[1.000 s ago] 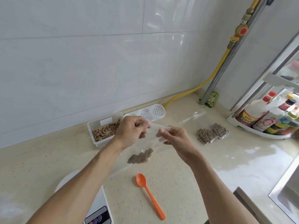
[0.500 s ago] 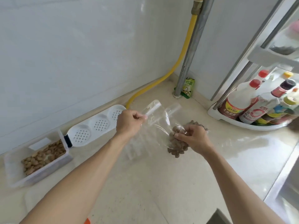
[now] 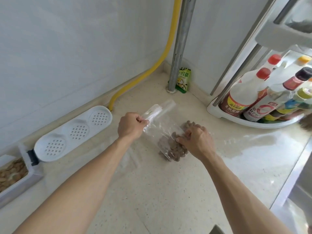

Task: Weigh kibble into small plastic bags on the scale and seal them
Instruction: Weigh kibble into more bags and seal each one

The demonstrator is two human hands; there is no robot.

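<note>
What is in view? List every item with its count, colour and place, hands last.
Clear plastic bag of brown kibble: one, on the counter, held by both hands.
White plastic kibble tub: one, far left.
White perforated lid: one, along the wall.
Yellow hose: one, wall corner.
Grey metal pipe: one, corner.
Green seasoning packet: one, beside the pipe.
Sauce bottles: several, white rack, right.
Beige speckled counter: one.
Left hand: pinches the bag's top.
Right hand: grips the bag's filled end.

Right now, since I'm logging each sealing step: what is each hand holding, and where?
Both hold the plastic bag: left hand pinches its open top, right hand grips the kibble-filled bottom.
</note>
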